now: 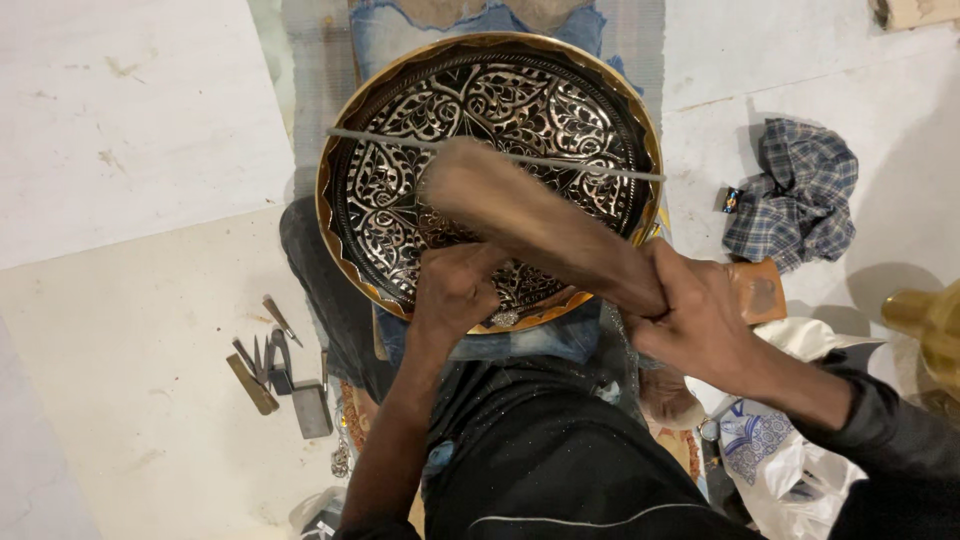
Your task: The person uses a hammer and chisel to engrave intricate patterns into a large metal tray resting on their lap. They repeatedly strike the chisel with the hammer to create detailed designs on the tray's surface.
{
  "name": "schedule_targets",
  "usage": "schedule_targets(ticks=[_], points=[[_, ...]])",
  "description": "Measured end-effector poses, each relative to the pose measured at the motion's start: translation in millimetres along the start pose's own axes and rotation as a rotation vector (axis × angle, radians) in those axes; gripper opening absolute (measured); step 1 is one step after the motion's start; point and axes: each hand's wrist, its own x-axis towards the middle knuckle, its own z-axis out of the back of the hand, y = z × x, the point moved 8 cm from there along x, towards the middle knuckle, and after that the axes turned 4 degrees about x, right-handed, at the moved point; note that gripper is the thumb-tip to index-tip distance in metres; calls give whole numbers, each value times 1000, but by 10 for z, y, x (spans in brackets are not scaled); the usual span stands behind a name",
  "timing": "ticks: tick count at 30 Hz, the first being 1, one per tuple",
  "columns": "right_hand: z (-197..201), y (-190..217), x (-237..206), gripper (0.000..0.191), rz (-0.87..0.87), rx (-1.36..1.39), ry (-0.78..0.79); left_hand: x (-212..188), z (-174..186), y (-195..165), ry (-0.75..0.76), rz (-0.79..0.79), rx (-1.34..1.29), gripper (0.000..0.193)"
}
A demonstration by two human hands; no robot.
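Note:
A large round brass plate (350, 130) with an engraved black-and-silver leaf pattern leans on my lap, over denim cloth. My right hand (700, 315) grips the handle of a wooden mallet (520, 210), blurred by motion, its head over the plate's middle. My left hand (455, 290) rests on the plate's lower part with the fingers closed, apparently pinching a small tool that is hidden from view. A thin metal rod (600, 168) lies across the upper half of the plate.
Several small chisels and metal tools (270, 370) lie on the floor at the left. A checked cloth (800, 190) sits at the right, a brown block (757, 290) beside my right hand, a brass vessel (925, 320) at the far right edge, plastic bags (780, 450) below.

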Motion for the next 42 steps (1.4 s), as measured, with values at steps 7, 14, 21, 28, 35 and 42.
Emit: schedule_targets(ticks=[7, 14, 21, 28, 35, 42], points=[[-58, -187, -86, 42, -63, 23, -37, 39, 38, -56, 19, -42, -57, 33], [-153, -295, -178, 44, -87, -67, -61, 51, 10, -55, 65, -35, -3, 45], [-217, -252, -307, 43, -181, 73, -111, 145, -16, -77, 149, -34, 72, 45], [-380, -521, -724, 37, -217, 198, -435, -206, 721, -177, -359, 125, -349, 33], [-836, -1228, -1242, 36, -690, 338, -445, -1050, 1158, 678, -857, 462, -844, 38], [-1181, -1311, -1096, 52, -894, 676, -331, -1205, 952, 1244, -652, 687, -603, 34]])
